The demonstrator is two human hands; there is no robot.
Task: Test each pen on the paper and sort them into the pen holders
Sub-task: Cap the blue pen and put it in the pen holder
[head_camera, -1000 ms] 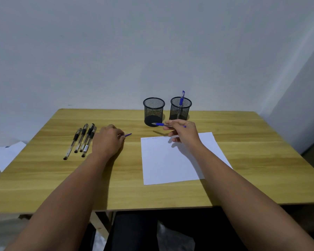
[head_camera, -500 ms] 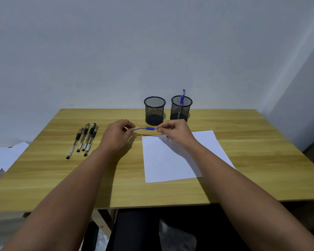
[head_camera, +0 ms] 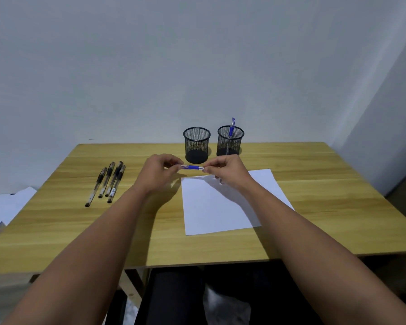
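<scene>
Two mesh holders (head_camera: pixel 196 144) stand just behind; black pens (head_camera: pixel 108 181) lie left.

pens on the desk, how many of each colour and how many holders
Black pens, lying in a group on the table's left: 4
Blue pens: 2, one standing in the right holder, one held between the left hand and right hand
Mesh holders: 2, the left holder shows no pen
Total: 6 pens, 2 holders

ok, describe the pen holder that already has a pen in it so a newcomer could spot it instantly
Start at the wooden table and look to its far edge by the wall, where two black mesh cups stand side by side behind the white paper. The pen holder you want is the right-hand one. Unlike its empty neighbour, it has a blue-capped pen sticking up out of it.
</scene>
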